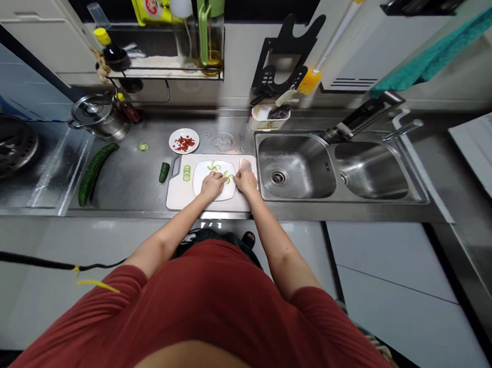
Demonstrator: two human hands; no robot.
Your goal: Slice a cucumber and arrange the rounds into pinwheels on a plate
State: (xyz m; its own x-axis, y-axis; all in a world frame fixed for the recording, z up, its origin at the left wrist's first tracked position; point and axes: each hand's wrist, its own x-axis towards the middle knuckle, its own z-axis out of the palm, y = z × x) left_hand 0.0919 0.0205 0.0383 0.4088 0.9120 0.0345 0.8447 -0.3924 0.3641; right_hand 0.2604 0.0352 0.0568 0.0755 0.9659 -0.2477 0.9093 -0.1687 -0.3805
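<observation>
A white plate (200, 181) rests on a pale cutting board (177, 196), with thin cucumber slices (215, 166) laid out on it. My left hand (213, 185) is over the middle of the plate, its fingers bent together and pointing down; what they hold, if anything, is too small to tell. At the plate's right edge, my right hand (246, 180) pinches at a cucumber slice (230, 177). A flat shiny piece like a knife blade (245, 164) lies just beyond that hand. More overlapping cucumber slices (186, 173) sit on the board's left part.
Left of the board are a cut cucumber piece (164, 172), a long cucumber (95, 172) and cucumber scraps (143, 146). A small dish of chopped red pieces (184, 140) stands behind. A steel pot (98, 115) is at back left, a double sink (297, 167) to the right.
</observation>
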